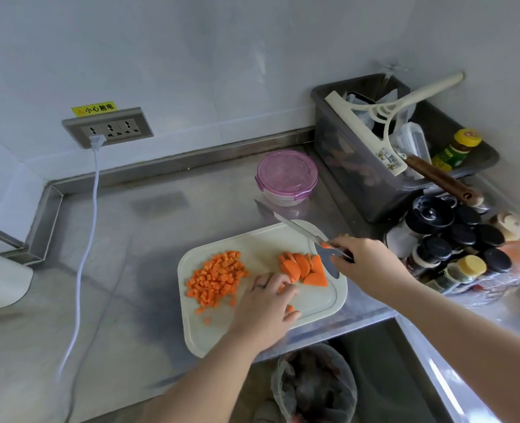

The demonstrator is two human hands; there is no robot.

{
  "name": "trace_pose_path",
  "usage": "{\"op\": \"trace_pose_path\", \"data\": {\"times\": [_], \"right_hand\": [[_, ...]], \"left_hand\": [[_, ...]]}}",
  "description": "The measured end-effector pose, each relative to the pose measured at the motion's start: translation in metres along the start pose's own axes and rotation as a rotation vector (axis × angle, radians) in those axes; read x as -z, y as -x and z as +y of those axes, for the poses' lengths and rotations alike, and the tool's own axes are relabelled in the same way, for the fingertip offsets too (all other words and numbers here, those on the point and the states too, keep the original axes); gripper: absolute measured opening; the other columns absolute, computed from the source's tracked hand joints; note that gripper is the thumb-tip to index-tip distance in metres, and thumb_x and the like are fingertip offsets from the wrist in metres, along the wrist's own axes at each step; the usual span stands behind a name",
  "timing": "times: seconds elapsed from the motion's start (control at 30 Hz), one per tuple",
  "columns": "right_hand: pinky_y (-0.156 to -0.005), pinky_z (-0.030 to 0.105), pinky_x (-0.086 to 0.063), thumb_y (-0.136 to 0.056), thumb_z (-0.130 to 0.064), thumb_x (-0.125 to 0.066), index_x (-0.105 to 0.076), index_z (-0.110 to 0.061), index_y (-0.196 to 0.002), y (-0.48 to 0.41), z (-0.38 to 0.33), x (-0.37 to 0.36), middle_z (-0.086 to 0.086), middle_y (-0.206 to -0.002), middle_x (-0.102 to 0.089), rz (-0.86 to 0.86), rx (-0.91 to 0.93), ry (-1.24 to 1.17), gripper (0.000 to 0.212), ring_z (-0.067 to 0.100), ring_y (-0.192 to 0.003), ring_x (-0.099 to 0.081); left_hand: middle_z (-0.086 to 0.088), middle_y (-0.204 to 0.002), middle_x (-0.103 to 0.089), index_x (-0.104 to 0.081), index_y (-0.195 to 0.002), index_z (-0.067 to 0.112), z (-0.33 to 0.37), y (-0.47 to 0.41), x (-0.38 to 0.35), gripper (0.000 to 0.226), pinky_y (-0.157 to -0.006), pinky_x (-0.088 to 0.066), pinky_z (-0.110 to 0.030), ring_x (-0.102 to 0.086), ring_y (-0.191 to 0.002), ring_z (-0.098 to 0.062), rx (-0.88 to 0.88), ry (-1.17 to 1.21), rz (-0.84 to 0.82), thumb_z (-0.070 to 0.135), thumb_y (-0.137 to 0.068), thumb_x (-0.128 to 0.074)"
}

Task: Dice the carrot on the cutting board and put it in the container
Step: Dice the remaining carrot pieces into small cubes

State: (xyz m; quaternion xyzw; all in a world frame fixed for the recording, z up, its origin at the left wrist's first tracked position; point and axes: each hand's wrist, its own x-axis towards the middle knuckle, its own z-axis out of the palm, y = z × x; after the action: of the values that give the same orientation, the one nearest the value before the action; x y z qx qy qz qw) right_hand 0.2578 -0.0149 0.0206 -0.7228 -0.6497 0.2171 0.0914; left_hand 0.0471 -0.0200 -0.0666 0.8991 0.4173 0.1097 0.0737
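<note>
Gripping the knife (295, 228) with the right hand (365, 261), left hand (267, 303) curled over carrot bits (289, 308), grasp unclear; label (94, 109) reads 小心触电.

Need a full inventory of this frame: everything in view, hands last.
cutting board: 1, white, on steel counter
diced carrot: 1 pile, orange, board's left part
carrot slices: several, orange, board's right part
knife: 1, steel, over board's far right edge
container: 1, clear, purple lid on, behind board
bin: 1, grey, back right, holds cream squeegee
spice jars: many, mostly black lids, right of board
wall socket: 1, grey, white cable plugged in
waste bin: 1, bag-lined, below counter
left hand: 1, on board beside carrot slices
right hand: 1, grips knife handle
</note>
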Motion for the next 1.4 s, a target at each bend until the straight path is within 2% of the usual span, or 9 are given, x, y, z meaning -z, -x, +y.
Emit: {"op": "trace_pose_path", "data": {"times": [0.27,0.33,0.47,0.57,0.6,0.73,0.9,1.13,1.4], "right_hand": [[-0.061,0.025,-0.038,-0.092,-0.029,-0.054,-0.064,-0.031,-0.12,0.008,0.002,-0.005,-0.019,-0.071,-0.052,0.024,-0.016,-0.084,0.029,0.011,-0.07,-0.051],[-0.065,0.027,-0.043,-0.093,-0.031,-0.055,-0.064,-0.032,-0.12,0.009,0.002,-0.006,-0.014,-0.079,-0.058,0.016,-0.026,-0.097,0.029,0.013,-0.074,-0.055],[-0.056,0.021,-0.037,-0.094,-0.03,-0.054,-0.063,-0.031,-0.124,0.007,0.003,-0.008,-0.015,-0.08,-0.056,0.007,-0.035,-0.112,0.031,0.003,-0.064,-0.049],[-0.051,0.017,-0.03,-0.094,-0.027,-0.053,-0.063,-0.03,-0.123,0.005,0.002,-0.006,-0.02,-0.07,-0.05,0.015,-0.025,-0.137,0.031,-0.003,-0.056,-0.042],[-0.051,0.017,-0.03,-0.094,-0.027,-0.053,-0.064,-0.03,-0.121,0.005,0.003,-0.005,-0.022,-0.068,-0.049,0.017,-0.027,-0.14,0.03,-0.003,-0.055,-0.041],[-0.051,0.018,-0.03,-0.094,-0.028,-0.051,-0.066,-0.024,-0.115,0.004,0.004,-0.003,-0.02,-0.063,-0.046,0.03,-0.056,-0.107,0.025,-0.001,-0.056,-0.043],[-0.063,0.028,-0.05,-0.094,-0.023,-0.053,-0.061,-0.026,-0.127,0.008,0.006,0.004,-0.009,-0.084,-0.065,0.01,-0.079,-0.118,0.034,0.01,-0.07,-0.059],[-0.046,0.013,-0.032,-0.097,-0.023,-0.051,-0.057,-0.025,-0.131,0.01,0.012,0.002,-0.013,-0.069,-0.052,-0.005,-0.108,-0.114,0.035,0.002,-0.054,-0.047],[-0.054,0.025,-0.041,-0.094,-0.025,-0.053,-0.063,-0.027,-0.121,0.013,0.017,-0.003,-0.002,-0.072,-0.062,-0.011,-0.099,-0.122,0.029,0.011,-0.057,-0.052]], "left_hand": [[0.004,-0.087,-0.059,-0.061,-0.078,0.022,-0.013,-0.009,-0.023,0.016,-0.062,-0.047,-0.03,-0.057,-0.072,-0.02,-0.06,-0.094,0.126,0.027,-0.083,-0.047],[0.002,-0.084,-0.059,-0.06,-0.078,0.021,-0.029,-0.003,-0.022,0.002,-0.068,-0.047,-0.034,-0.058,-0.072,-0.022,-0.071,-0.164,0.145,0.022,-0.08,-0.06],[0.002,-0.083,-0.06,-0.064,-0.08,0.02,-0.059,0.007,-0.016,0.024,-0.082,-0.037,-0.033,-0.058,-0.076,-0.023,-0.021,-0.246,0.176,0.013,-0.065,-0.081],[0.005,-0.085,-0.061,-0.065,-0.08,0.022,-0.057,0.007,-0.004,0.004,-0.085,-0.036,-0.034,-0.058,-0.078,-0.023,-0.036,-0.205,0.234,0.021,-0.081,-0.062],[0.006,-0.089,-0.061,-0.066,-0.082,0.022,-0.05,0.001,0.001,0.012,-0.085,-0.035,-0.034,-0.057,-0.081,-0.022,-0.035,-0.164,0.247,0.025,-0.083,-0.054],[0.01,-0.11,-0.06,-0.066,-0.109,0.028,-0.023,-0.037,0.015,0.033,-0.083,-0.043,-0.033,-0.053,-0.098,-0.016,0.004,-0.055,0.135,0.036,-0.081,-0.051],[0.008,-0.123,-0.052,-0.067,-0.108,0.031,-0.016,-0.057,0.018,0.023,-0.091,-0.037,-0.035,-0.047,-0.112,-0.02,0.035,0.0,-0.096,0.036,-0.085,-0.064],[0.007,-0.097,-0.063,-0.063,-0.093,0.023,-0.029,-0.038,0.017,0.008,-0.077,-0.039,-0.035,-0.058,-0.093,-0.023,-0.056,0.11,-0.096,0.022,-0.085,-0.064],[0.007,-0.114,-0.057,-0.063,-0.112,0.021,-0.042,-0.028,0.016,0.032,-0.084,-0.047,-0.035,-0.058,-0.1,-0.021,0.024,0.182,-0.195,0.04,-0.086,-0.065]]}}
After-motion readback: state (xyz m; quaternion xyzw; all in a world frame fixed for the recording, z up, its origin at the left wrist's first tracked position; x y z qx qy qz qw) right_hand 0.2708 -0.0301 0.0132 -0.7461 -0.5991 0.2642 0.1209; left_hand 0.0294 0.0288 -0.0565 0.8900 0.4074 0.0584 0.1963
